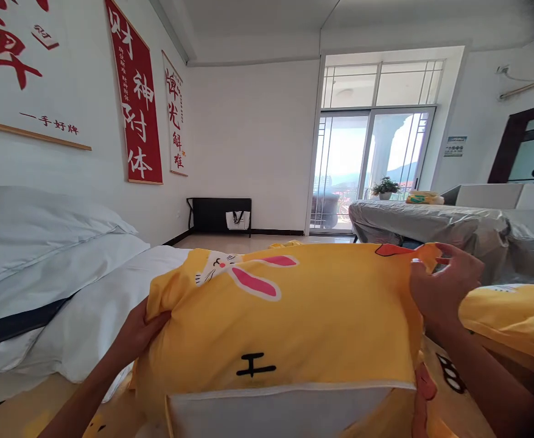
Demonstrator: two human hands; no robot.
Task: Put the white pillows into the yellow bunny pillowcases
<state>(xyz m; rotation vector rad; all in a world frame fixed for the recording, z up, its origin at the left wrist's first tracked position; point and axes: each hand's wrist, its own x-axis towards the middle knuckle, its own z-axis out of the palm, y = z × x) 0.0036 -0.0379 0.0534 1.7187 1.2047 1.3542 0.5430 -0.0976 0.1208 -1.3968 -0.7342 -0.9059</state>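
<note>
A yellow pillowcase (330,316) printed with a white rabbit's face and pink ears is stretched out in front of me. Its white-edged lower side shows a pale area, possibly a pillow or the inside. My left hand (141,328) grips the left edge, fingers closed round the fabric. At the upper right corner, my right hand (449,283) pinches the cloth between thumb and fingers. More yellow printed bedding (513,313) lies beyond my right forearm.
White pillows and bedding (42,243) are piled on the left, with a dark band (20,325) across them. A plastic-covered piece of furniture (426,222) stands at the right, near the glass door (367,164). A black rack (216,213) sits against the far wall.
</note>
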